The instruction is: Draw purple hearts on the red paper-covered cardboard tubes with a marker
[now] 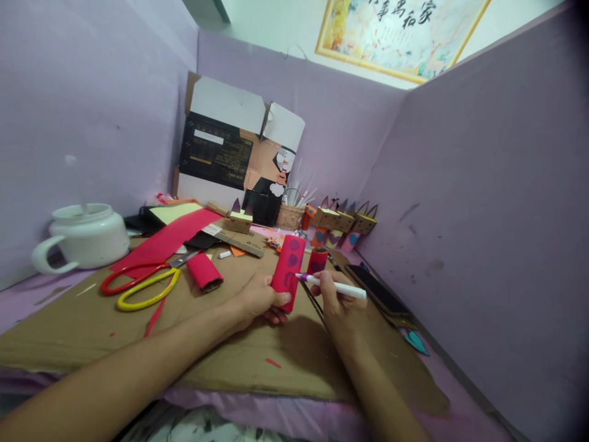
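My left hand (261, 299) grips the lower end of a red paper-covered tube (291, 258), tilted up off the cardboard. Purple round marks run down the tube's face. In my right hand (338, 310) is a white marker (343, 288), its purple tip at the edge of the lowest mark. Just behind the marker stands a short red roll (317, 260) with a dark purple patch. Left of my left hand lies another red roll (205, 272), showing its brown cardboard inside. A white marker cap (224, 254) lies behind that roll.
Scissors with red and yellow handles (147, 288) lie at left, near a white mug (87, 236) and a red paper strip (170, 239). A phone (380, 288) lies at right. Cardboard figures with pointed ears (345, 220) stand at the back, beside a pot of pens (291, 215).
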`<state>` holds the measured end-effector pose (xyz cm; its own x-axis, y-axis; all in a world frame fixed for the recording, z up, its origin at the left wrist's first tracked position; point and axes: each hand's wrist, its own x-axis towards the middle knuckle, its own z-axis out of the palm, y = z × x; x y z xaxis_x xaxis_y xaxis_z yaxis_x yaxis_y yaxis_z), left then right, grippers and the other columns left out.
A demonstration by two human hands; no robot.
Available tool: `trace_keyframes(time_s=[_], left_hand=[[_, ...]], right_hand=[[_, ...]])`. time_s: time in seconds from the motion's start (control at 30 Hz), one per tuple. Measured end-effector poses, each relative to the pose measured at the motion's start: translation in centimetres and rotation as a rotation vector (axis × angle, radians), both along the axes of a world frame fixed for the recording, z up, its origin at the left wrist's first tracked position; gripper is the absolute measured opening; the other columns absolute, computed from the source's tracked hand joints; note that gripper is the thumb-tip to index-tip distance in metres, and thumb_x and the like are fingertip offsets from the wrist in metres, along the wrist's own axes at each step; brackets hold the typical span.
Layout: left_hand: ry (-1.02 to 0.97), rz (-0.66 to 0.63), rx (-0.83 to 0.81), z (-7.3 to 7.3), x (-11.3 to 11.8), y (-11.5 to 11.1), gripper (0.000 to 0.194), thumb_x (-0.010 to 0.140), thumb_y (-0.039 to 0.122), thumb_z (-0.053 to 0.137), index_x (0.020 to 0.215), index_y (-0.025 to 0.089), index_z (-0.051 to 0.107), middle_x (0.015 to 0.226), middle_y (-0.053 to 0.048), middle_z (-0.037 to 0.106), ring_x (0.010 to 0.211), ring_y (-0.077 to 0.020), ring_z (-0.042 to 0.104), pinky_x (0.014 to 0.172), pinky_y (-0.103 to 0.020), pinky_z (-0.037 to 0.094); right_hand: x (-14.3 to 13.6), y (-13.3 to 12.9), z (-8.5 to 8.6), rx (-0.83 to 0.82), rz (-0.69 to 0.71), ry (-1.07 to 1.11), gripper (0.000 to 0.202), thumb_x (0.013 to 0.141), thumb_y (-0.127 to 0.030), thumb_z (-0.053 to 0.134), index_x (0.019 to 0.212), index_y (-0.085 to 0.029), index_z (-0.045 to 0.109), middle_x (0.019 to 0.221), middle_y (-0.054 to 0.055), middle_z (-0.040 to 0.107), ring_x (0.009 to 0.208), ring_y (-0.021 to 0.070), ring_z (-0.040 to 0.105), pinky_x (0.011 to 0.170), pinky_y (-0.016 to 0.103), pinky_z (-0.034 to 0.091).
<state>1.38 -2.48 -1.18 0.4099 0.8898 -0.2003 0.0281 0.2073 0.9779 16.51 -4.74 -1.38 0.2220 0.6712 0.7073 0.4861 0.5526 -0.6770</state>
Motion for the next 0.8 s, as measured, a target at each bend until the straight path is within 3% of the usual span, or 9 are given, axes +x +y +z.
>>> trace_keyframes(time_s=[0.6, 0.8], left_hand=[[0.037, 0.003, -0.004, 0.34, 0.10, -0.17, 0.017, 0.067, 0.020, 0.056, 0.082, 0.013, 0.053, 0.058, -0.001, 0.060, 0.045, -0.0115, 0.056, 0.044, -0.021, 0.040], [0.024, -0.006, 0.017, 0.08, 0.07, -0.03, 0.024, 0.064, 0.023, 0.059, 0.084, 0.013, 0.053, 0.058, -0.001, 0.061, 0.046, -0.0123, 0.057, 0.045, -0.022, 0.041]], right_hand=[[0.13, 0.33, -0.58, -0.050, 0.055, -0.038, 0.027, 0.082, -0.033, 0.051, 0.065, -0.015, 0.062, 0.051, 0.000, 0.059, 0.045, 0.0110, 0.053, 0.043, 0.020, 0.040], [0.23, 0.53, -0.95, -0.069, 0.084, -0.024, 0.026, 0.081, -0.034, 0.052, 0.067, -0.015, 0.064, 0.051, 0.000, 0.059, 0.045, 0.0116, 0.053, 0.043, 0.021, 0.040]])
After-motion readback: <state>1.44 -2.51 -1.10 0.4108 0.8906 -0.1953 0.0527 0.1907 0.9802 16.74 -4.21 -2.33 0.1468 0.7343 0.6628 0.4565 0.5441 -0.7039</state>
